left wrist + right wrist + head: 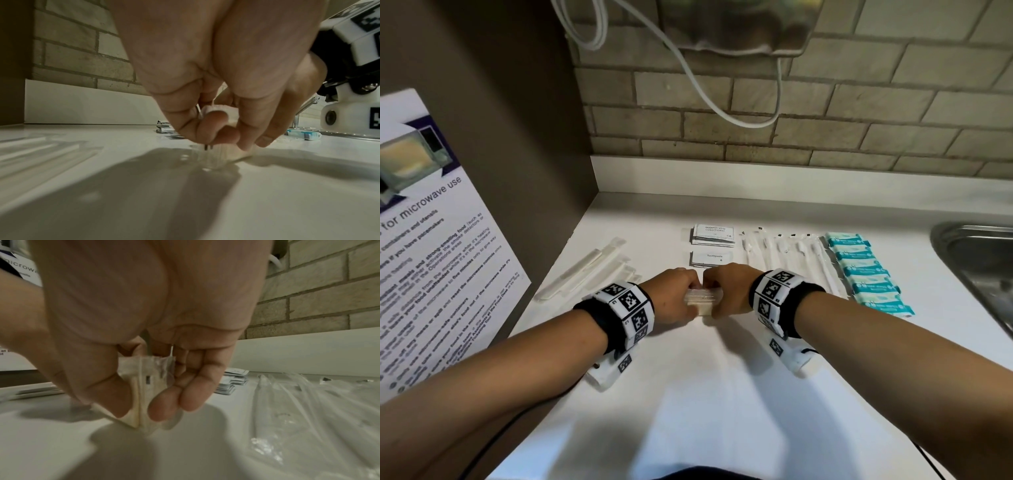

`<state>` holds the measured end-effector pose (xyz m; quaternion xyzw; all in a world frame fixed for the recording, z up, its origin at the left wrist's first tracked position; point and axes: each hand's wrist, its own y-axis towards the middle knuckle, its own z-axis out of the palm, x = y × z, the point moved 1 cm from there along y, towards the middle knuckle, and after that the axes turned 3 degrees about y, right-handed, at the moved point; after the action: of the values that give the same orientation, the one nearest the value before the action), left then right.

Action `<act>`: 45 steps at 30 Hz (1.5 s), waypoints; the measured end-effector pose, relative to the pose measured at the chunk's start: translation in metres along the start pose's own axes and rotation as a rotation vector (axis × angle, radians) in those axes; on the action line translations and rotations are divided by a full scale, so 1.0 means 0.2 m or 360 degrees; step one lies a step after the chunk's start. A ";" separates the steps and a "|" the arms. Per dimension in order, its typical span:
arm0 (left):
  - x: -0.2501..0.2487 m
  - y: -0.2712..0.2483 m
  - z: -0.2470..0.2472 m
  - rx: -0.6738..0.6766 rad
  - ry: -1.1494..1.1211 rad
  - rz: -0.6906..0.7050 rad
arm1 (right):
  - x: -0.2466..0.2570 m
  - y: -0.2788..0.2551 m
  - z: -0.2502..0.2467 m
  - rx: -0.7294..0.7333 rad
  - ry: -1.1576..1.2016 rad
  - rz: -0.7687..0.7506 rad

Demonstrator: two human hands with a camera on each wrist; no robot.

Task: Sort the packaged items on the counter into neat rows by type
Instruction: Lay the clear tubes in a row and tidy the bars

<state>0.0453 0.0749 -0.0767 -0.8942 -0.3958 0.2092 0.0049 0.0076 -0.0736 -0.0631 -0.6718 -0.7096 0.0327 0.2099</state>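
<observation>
Both hands meet at the middle of the white counter [688, 394] around a small stack of clear-wrapped cream packets [702, 298]. My left hand [675, 297] grips the stack's left end, my right hand [726, 291] its right end. In the right wrist view the thumb and fingers [164, 408] pinch the packets [144, 386] upright on the counter. The left wrist view has curled fingers [205, 129] over the packets [207, 155]. Behind the hands lie shampoo sachets [713, 234], toothpaste sachets [711, 259], wrapped toothbrushes [787, 257] and a column of teal packs [866, 274].
Long white wrapped items [589, 270] lie at the left by a brown panel carrying a microwave notice [431, 260]. A steel sink [983, 267] sits at the right. A brick wall [791, 130] backs the counter, and white cables [698, 78] hang above it.
</observation>
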 end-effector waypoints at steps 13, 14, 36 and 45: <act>-0.01 0.02 0.02 0.0038 0.0046 0.0021 | 0.00 -0.01 0.00 0.0044 0.0029 0.0034; -0.01 0.02 0.02 0.0035 0.0052 0.0021 | 0.00 -0.01 0.00 0.0049 0.0028 0.0035; 0.06 0.08 -0.07 0.0027 -0.0681 -0.0178 | -0.12 -0.03 -0.14 0.0184 0.0847 0.0252; 0.07 0.13 0.03 -0.0046 -0.0731 -0.0362 | -0.14 -0.01 -0.07 0.0153 0.0978 0.0483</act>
<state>0.0708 0.0664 -0.0915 -0.7729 -0.4875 0.3994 -0.0744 0.0112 -0.1032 -0.0576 -0.7375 -0.5028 -0.1069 0.4380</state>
